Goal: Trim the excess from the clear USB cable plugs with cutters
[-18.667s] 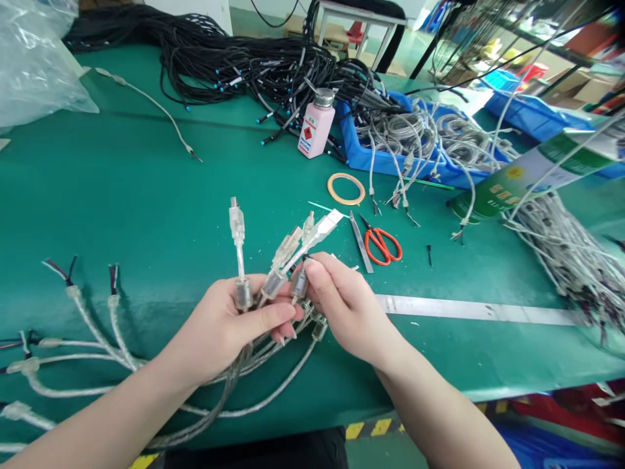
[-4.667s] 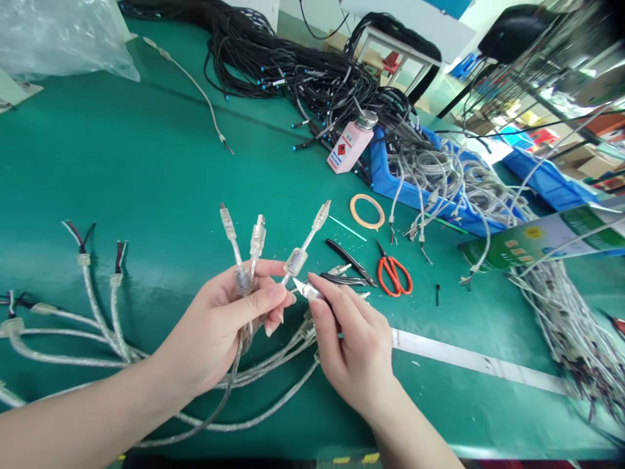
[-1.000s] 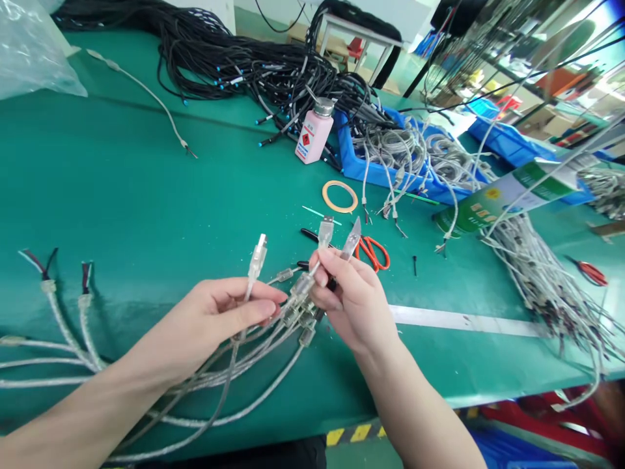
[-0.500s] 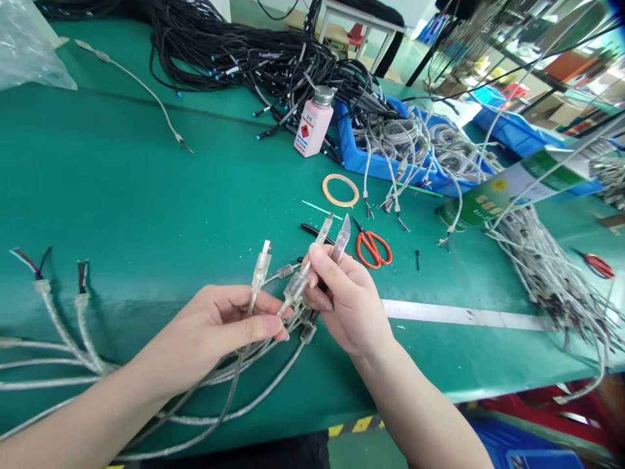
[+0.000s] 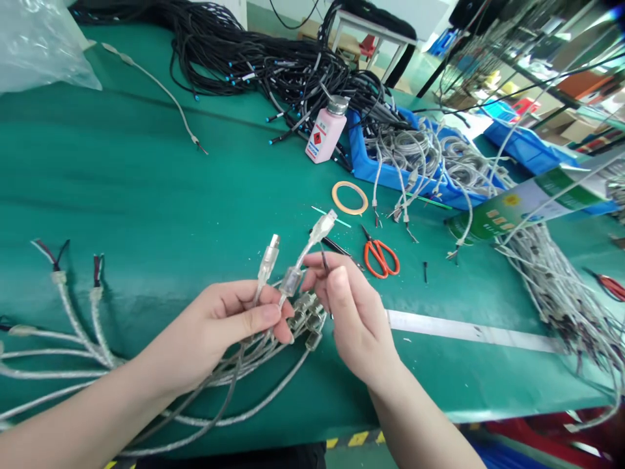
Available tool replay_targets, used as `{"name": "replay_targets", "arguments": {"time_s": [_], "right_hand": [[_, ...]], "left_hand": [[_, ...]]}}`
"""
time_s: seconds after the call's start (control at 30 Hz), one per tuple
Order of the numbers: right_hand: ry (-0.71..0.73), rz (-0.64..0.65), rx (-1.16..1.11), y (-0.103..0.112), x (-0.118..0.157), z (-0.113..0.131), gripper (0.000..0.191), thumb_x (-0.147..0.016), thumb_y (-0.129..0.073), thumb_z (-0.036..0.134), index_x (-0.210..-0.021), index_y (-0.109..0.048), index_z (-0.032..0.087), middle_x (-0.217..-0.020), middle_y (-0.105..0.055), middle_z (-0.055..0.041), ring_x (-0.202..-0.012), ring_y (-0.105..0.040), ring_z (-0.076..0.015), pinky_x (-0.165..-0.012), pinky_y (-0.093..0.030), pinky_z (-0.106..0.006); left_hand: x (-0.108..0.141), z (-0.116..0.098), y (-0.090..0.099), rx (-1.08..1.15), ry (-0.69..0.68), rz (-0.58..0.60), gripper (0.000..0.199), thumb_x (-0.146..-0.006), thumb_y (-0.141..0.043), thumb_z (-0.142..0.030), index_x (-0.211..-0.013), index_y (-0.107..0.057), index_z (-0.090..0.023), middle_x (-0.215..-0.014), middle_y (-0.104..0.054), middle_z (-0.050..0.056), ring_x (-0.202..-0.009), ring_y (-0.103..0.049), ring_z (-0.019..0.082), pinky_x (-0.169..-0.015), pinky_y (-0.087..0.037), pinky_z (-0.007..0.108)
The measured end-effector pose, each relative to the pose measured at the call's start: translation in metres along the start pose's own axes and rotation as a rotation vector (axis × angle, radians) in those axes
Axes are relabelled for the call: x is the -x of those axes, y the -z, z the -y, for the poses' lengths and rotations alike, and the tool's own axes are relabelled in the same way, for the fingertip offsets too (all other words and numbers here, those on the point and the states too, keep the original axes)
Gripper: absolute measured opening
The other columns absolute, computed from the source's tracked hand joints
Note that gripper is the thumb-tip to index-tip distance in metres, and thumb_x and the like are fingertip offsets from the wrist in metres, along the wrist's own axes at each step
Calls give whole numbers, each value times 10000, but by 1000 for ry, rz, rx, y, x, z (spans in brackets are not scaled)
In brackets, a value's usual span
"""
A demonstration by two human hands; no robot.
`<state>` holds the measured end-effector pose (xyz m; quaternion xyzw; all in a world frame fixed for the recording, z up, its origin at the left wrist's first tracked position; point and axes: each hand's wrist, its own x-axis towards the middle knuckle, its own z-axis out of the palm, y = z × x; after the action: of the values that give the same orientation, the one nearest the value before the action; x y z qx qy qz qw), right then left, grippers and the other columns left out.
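Note:
My left hand (image 5: 244, 319) is closed on several clear-sleeved USB cables, thumb against fingers. Out of its grip rise one USB plug (image 5: 268, 260) and, to the right, a second USB plug (image 5: 324, 227) with a ferrite bead (image 5: 291, 281) below it. My right hand (image 5: 349, 306) is closed on a thin pointed metal blade (image 5: 325, 259), seen edge-on, beside the second cable. Its fingertips are close to the bead; whether they touch it I cannot tell. Below the hands lie more ferrite beads (image 5: 307, 309) of the bundle, whose stripped wire ends (image 5: 57, 257) reach left.
Orange-handled scissors (image 5: 381, 254), a tape roll (image 5: 349, 198) and a black pen-like tool (image 5: 336, 246) lie ahead. Behind stand a pink bottle (image 5: 326, 133) and a blue bin (image 5: 375, 170) of cables. Black cables (image 5: 263, 58) heap at the back; a grey cable pile (image 5: 541, 280) lies right.
My right fingers have come off the second USB plug, which now stands free and turned. The blade has rotated from flat to edge-on. The whole view has shifted slightly.

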<state>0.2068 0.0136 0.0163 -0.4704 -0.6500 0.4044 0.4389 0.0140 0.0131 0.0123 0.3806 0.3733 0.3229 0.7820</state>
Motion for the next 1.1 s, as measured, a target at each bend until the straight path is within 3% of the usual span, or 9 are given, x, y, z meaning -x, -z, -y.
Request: {"name": "replay_targets", "arguments": {"time_s": [0.13, 0.2, 0.4, 0.7, 1.1], "right_hand": [[213, 225, 329, 9, 1, 10, 238, -1006, -464, 249, -1141, -626, 140, -907, -652, -39, -811, -598, -120, -713, -470, -247], [256, 256, 444, 10, 1, 13, 261, -999, -475, 242, -1167, -629, 114, -888, -660, -51, -773, -606, -135, -676, -471, -265], [318, 207, 589, 7, 2, 12, 276, -988, -493, 241, -1158, -646, 86, -849, -666, -69, -737, -609, -170, -633, -473, -298], [429, 68, 714, 3, 3, 7, 272, -960, -548, 234, -1148, -649, 65, -811, -655, -78, -705, -578, -179, -617, -467, -319], [410, -56, 731, -12, 6, 3, 229, -969, -530, 243, -1086, -661, 95, -789, -677, -76, -673, -574, -175, -621, -463, -317]], "left_hand": [[-1, -4, 4, -12, -54, -45, 185, -883, -670, -333, -766, -740, -208, -694, -725, -29, -697, -554, 97, -680, -402, 194], [-1, -5, 5, 0, -80, -43, 208, -889, -659, -333, -747, -739, -203, -683, -717, -26, -690, -548, 100, -679, -400, 201], [0, -6, 7, 49, -78, 18, 222, -916, -630, -313, -748, -718, -197, -671, -725, -21, -663, -564, 97, -647, -407, 195], [0, -8, 5, 80, -70, -16, 217, -896, -659, -318, -727, -724, -198, -652, -721, -27, -646, -569, 86, -635, -411, 178], [0, -8, 2, 124, -52, -55, 231, -891, -660, -326, -705, -710, -198, -627, -702, -16, -634, -536, 112, -639, -403, 212]]}}
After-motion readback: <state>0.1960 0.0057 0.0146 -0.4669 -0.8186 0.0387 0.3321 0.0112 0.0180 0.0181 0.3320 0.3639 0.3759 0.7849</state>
